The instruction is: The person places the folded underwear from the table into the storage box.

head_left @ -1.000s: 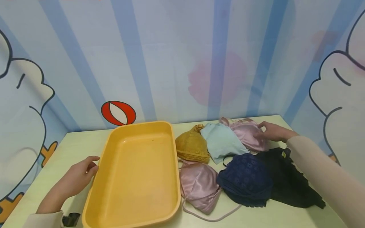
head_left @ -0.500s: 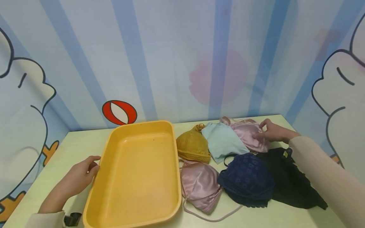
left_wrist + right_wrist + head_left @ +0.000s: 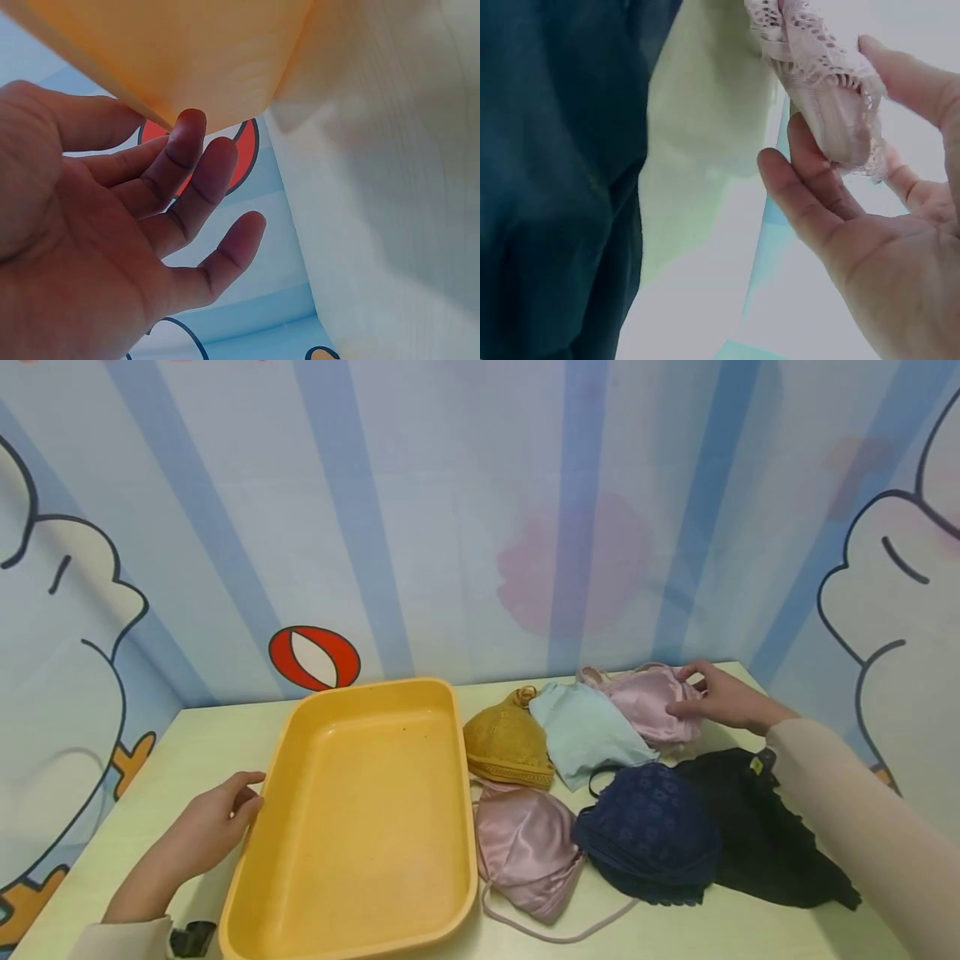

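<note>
In the head view my right hand (image 3: 723,696) pinches the right end of a pink satin bra (image 3: 648,702) at the back right, thumb on the near side. Close up in the right wrist view, its lace-edged band (image 3: 817,82) sits between thumb and fingers and is lifted off the table. My left hand (image 3: 206,831) rests at the left rim of a yellow plastic tray (image 3: 258,827), fingers loosely bent. From the left wrist, thumb and fingertips show right at the tray's outer edge (image 3: 172,67). A light blue garment (image 3: 592,731) lies beside the pink bra.
Between tray and right arm lie a mustard bra (image 3: 510,743), a second pink satin bra (image 3: 525,852) with a trailing strap, a navy lace bra (image 3: 648,831) and a black garment (image 3: 765,835). A printed striped backdrop (image 3: 465,527) stands behind the table.
My right hand has closed on the pink bra's right end and raised it slightly, shifting a little up and right. The left hand and tray stay put.
</note>
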Demonstrator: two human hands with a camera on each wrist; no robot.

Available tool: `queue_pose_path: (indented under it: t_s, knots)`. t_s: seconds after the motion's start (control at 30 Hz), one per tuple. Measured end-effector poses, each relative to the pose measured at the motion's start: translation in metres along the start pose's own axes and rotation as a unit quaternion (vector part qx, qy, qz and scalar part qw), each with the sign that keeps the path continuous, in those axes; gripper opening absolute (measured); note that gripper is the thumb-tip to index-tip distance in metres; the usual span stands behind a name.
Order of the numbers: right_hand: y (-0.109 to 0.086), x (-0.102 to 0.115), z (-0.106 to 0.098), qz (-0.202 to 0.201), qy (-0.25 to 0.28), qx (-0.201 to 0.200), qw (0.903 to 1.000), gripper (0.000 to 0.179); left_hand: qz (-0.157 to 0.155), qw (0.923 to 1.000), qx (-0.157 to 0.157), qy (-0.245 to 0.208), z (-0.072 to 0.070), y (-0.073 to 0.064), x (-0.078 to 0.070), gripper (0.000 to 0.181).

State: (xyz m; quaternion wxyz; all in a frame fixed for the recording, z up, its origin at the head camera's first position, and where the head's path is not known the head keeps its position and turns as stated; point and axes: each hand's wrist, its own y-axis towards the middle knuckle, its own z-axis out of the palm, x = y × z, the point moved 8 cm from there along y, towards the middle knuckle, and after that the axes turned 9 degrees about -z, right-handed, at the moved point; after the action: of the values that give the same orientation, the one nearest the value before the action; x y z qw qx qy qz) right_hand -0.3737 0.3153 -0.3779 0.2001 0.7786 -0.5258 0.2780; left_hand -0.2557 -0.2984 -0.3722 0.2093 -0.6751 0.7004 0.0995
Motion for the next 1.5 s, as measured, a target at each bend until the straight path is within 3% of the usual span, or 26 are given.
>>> queue_pose_path:
  t_s: [0.2, 0.37, 0.63, 0.8, 0.97, 1.3, 1.5]
  knots:
    - [0.005, 0.017, -0.007, -0.046, -0.012, -0.020, 0.9987, 0.049, -0.015, 0.9999, 0.003, 0.001, -0.002, -0.002, 0.004, 0.040]
    - [0.006, 0.036, -0.017, -0.081, -0.050, -0.055, 0.9939, 0.029, -0.007, 1.0000, -0.007, -0.002, -0.003, -0.001, 0.003, 0.039]
    - [0.003, 0.082, -0.027, -0.128, -0.106, -0.111, 0.9799, 0.022, -0.003, 1.0000, -0.001, -0.002, 0.000, -0.001, 0.001, 0.038]
    - [0.001, 0.108, -0.040, -0.155, -0.121, -0.169, 0.9658, 0.026, 0.002, 1.0000, -0.007, 0.005, 0.000, -0.001, 0.000, 0.037]
    - [-0.007, 0.132, -0.049, -0.212, -0.120, -0.209, 0.9471, 0.030, 0.008, 0.9998, -0.016, 0.007, 0.000, 0.000, -0.003, 0.037]
    - [-0.021, 0.183, -0.048, -0.298, -0.134, -0.226, 0.9177, 0.036, 0.004, 0.9998, -0.022, -0.002, -0.001, 0.002, -0.002, 0.039]
    - [-0.032, 0.215, -0.043, -0.362, -0.131, -0.233, 0.8932, 0.040, 0.011, 0.9994, -0.033, -0.004, 0.000, 0.003, 0.000, 0.038]
